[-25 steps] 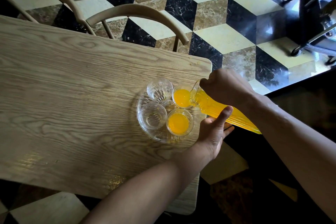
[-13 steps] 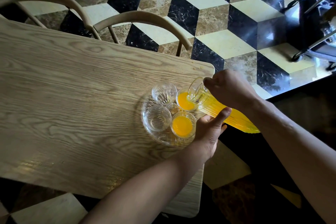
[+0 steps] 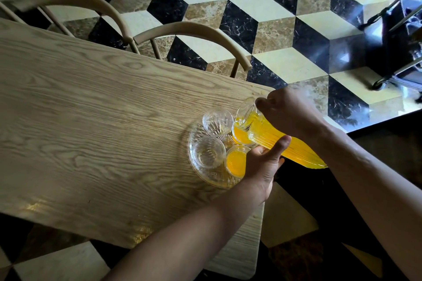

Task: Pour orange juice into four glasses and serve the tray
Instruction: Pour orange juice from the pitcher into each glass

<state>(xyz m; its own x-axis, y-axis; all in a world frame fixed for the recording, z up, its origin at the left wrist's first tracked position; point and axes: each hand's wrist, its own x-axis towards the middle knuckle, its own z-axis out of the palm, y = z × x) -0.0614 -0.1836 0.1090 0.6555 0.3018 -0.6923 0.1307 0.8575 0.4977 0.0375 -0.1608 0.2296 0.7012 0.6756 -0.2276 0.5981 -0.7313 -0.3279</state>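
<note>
The right hand (image 3: 290,114) grips a tilted jug (image 3: 280,141) over a glass (image 3: 241,136); the left hand (image 3: 262,166) (grip closed) steadies the jug from below.

A tray (image 3: 196,167) is set on the worktop (image 3: 91,121) near its right end. Four glasses are grouped on the tray: two empty glasses, one behind (image 3: 217,122) and one in front (image 3: 209,152), on the left, and two filled glasses, one behind (image 3: 239,137) and one in front (image 3: 236,164), on the right. A tilted pitcher (image 3: 285,141) is held over the rear filled glass. Two chairs (image 3: 194,36) are placed behind the worktop.
</note>
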